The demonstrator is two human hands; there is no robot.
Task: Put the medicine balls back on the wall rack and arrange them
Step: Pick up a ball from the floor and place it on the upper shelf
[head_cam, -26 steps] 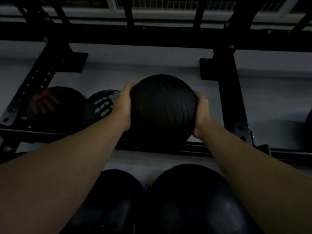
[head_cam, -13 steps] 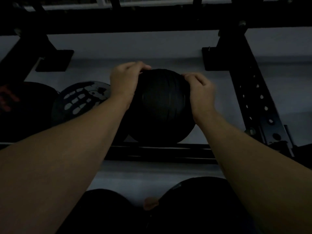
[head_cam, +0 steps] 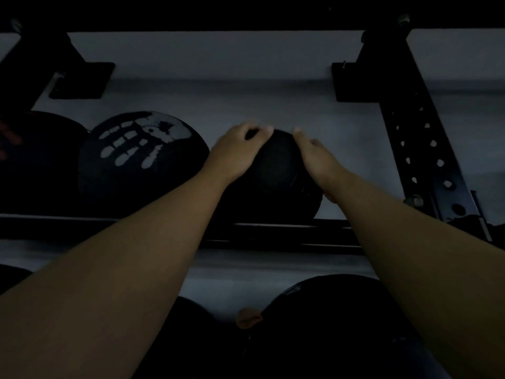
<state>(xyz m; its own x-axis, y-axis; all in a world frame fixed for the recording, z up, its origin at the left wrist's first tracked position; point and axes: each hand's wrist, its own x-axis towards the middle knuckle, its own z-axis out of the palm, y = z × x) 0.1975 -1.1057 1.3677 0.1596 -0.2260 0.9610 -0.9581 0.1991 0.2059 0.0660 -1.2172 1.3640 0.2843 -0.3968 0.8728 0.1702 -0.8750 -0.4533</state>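
Dim light covers a pale grey wall [head_cam: 246, 56] behind a black steel wall rack [head_cam: 273, 233], whose horizontal rails cross the middle of the view. On those rails sits a plain black medicine ball [head_cam: 276, 181], resting against the wall between two uprights. The left hand [head_cam: 235, 151] lies over the ball's upper left side with the fingers curled on its top, and the right hand [head_cam: 319, 160] presses flat against its upper right side, thumb toward the crown; both hands touch the ball and are held apart by it. Whether they grip it firmly or only steady it cannot be told. Both bare forearms reach up from the lower corners of the view.

Just beside the ball on the left, touching or nearly so, sits a black ball printed with a pale handprint [head_cam: 142, 160]. Further left, a dark ball with reddish markings [head_cam: 32, 160] is partly cut by the edge. To the right rises a perforated upright [head_cam: 426, 149] bolted to the rail. Below the rails, on a lower level, two more dark balls [head_cam: 328, 329] lie side by side, the left one mostly hidden by the forearm.
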